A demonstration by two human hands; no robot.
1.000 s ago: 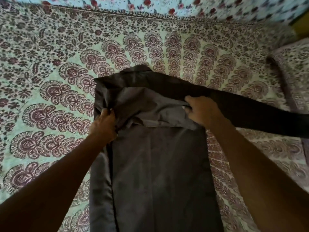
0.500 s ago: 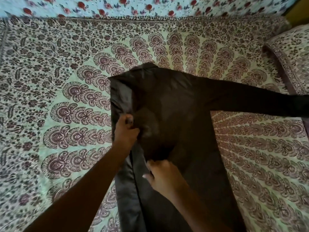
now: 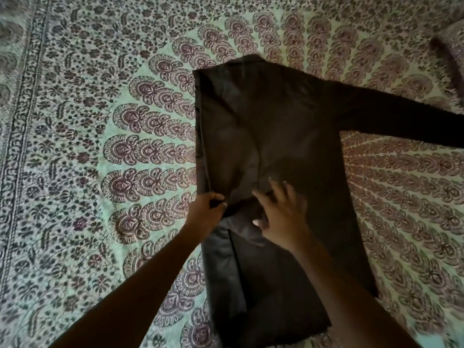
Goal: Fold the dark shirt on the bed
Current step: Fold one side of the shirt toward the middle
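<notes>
The dark shirt (image 3: 288, 136) lies flat along the middle of the bed, collar end far from me, hem toward me. Its left side is folded inward, and the left sleeve runs down over the body. The other sleeve (image 3: 401, 121) stretches out to the right edge of the view. My left hand (image 3: 206, 214) pinches the folded sleeve's end at the shirt's left edge. My right hand (image 3: 278, 209) rests on the same sleeve end just to the right, fingers spread and thumb tucked under the cloth.
The patterned bedspread (image 3: 100, 146), pale green with maroon motifs, covers the whole bed. A dark fold of a patterned pillow (image 3: 447, 61) shows at the upper right corner.
The folded sleeve has been drawn down over the shirt's body. Both hands slid toward me along it, and the right hand's fingers have spread out over the cloth.
</notes>
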